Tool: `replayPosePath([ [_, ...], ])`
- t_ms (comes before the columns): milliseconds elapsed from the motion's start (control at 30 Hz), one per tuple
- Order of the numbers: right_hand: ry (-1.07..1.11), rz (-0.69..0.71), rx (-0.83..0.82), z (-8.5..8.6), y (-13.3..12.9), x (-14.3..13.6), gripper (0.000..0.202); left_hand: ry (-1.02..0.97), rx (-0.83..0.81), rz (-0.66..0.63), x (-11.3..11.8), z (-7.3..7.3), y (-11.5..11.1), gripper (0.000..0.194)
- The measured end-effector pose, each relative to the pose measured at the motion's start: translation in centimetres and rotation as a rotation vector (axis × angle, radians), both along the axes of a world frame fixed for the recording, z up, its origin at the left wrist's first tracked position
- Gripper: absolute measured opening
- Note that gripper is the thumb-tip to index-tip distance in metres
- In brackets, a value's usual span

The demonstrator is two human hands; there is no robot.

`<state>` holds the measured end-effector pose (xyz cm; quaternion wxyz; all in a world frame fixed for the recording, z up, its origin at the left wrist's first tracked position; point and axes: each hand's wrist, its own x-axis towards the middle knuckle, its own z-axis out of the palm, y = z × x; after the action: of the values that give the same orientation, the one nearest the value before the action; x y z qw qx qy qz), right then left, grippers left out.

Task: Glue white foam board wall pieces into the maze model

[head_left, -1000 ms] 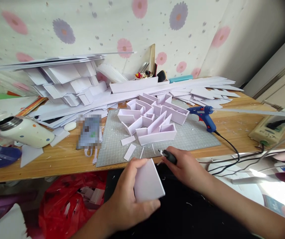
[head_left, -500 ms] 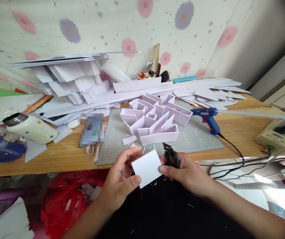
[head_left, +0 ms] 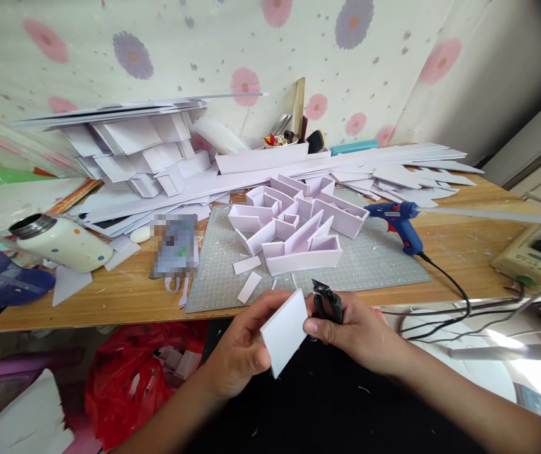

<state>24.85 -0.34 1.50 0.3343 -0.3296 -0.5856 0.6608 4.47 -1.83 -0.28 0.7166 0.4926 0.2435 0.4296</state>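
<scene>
A small white foam board piece (head_left: 285,331) is tilted between my hands, over my dark clothing. My left hand (head_left: 239,350) grips its left edge with thumb and fingers. My right hand (head_left: 350,325) is closed around a black utility knife (head_left: 328,306), blade end pointing up and away, while its thumb touches the board's right edge. Beyond them, a white foam board structure of joined upright walls (head_left: 301,252) stands on a grey cutting mat (head_left: 374,265). Two small board offcuts (head_left: 250,287) lie near the mat's front edge.
A blue hot glue gun (head_left: 398,221) with a cord rests at the mat's right. White board sheets (head_left: 403,173) cover the table's back. At left are a stack of folded board shapes (head_left: 133,148) and a bottle (head_left: 62,243) on its side. Below hangs a red plastic bag (head_left: 123,384).
The board piece has turned to a steeper tilt, showing more of its edge, and moved slightly right. My left hand turned with it. The knife remains in my right hand.
</scene>
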Motion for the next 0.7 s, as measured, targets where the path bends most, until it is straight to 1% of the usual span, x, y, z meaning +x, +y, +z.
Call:
replayPosePath([
  [100, -0.033, 0.006, -0.003, -0.16, -0.11, 0.02, 0.034, 0.026, 0.048, -0.022, 0.34, 0.41, 0.2, 0.07],
  [200, -0.037, 0.011, -0.028, -0.28, -0.13, 0.01, 0.032, 0.002, 0.057, -0.015, 0.59, 0.74, 0.26, 0.067],
  [267, -0.006, 0.02, -0.047, -0.28, -0.08, 0.04, 0.031, -0.045, 0.01, -0.045, 0.65, 0.68, 0.19, 0.067],
  [333, 0.022, 0.028, -0.05, -0.26, -0.02, 0.15, 0.031, -0.148, -0.079, -0.068, 0.67, 0.44, 0.11, 0.069],
  [433, 0.03, 0.013, -0.053, -0.33, 0.0, 0.44, 0.03, -0.37, -0.228, -0.032, 0.72, 0.07, 0.09, 0.064],
  [500, 0.023, -0.014, -0.061, -0.44, -0.07, 0.62, 0.028, -0.478, -0.3, -0.023, 0.77, 0.0, 0.16, 0.059],
  [600, 0.0, -0.037, -0.049, -0.55, -0.3, 0.71, 0.028, -0.544, -0.34, -0.038, 0.77, 0.11, 0.28, 0.05],
  [700, -0.035, -0.043, -0.013, -0.47, -0.55, 0.67, 0.027, -0.551, -0.339, -0.039, 0.67, 0.23, 0.34, 0.049],
])
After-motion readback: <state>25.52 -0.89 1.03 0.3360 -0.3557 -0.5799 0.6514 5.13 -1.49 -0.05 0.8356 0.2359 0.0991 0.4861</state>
